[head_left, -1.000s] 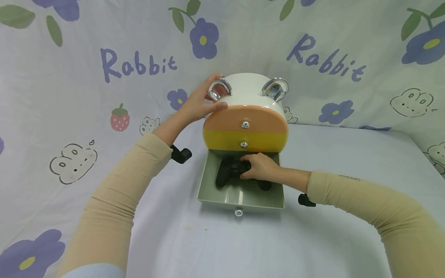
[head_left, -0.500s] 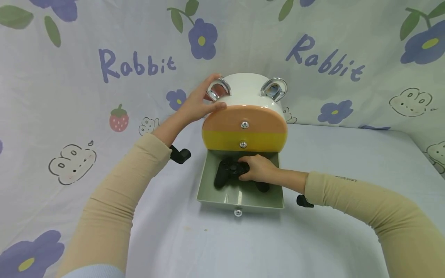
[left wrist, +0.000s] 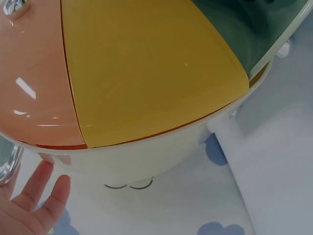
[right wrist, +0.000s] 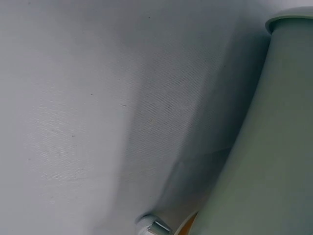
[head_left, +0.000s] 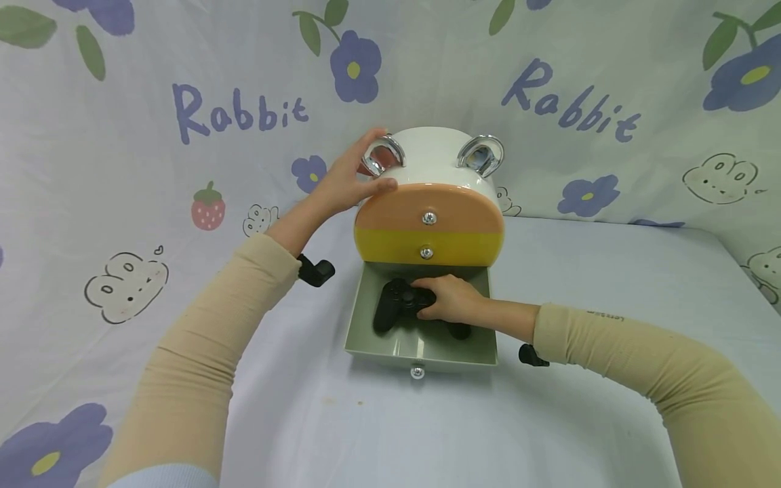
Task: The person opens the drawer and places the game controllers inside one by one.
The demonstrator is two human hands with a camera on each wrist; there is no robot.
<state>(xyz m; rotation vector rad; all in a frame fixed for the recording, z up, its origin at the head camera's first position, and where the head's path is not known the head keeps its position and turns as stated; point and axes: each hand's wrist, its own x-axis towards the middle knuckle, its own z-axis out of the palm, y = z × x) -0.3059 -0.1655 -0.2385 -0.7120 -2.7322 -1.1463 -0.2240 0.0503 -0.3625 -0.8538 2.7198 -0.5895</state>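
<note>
In the head view, my right hand (head_left: 453, 299) reaches into the pulled-out green drawer (head_left: 421, 352) and grips a black game controller (head_left: 396, 305) by its middle, covering part of it. My left hand (head_left: 350, 177) rests on the upper left of a small rounded drawer cabinet (head_left: 430, 159), its thumb along the front edge and other fingers behind the chrome ear (head_left: 396, 146). The left wrist view shows the fingers (left wrist: 57, 196) of this hand fairly straight and spread at the cabinet's side. In the right wrist view only the drawer's outer wall (right wrist: 264, 147) and the tabletop appear.
Above the drawer are a closed orange drawer front (head_left: 390, 207) and a yellow one (head_left: 390, 247), each with a round knob. A second chrome ear (head_left: 497, 152) stands at the right. The cabinet sits on a white-covered table (head_left: 579, 420) before a printed rabbit-and-flower cloth (head_left: 244, 61).
My right hand and the controller have shifted slightly left and toward the drawer's front. The left hand has kept its place on the cabinet.
</note>
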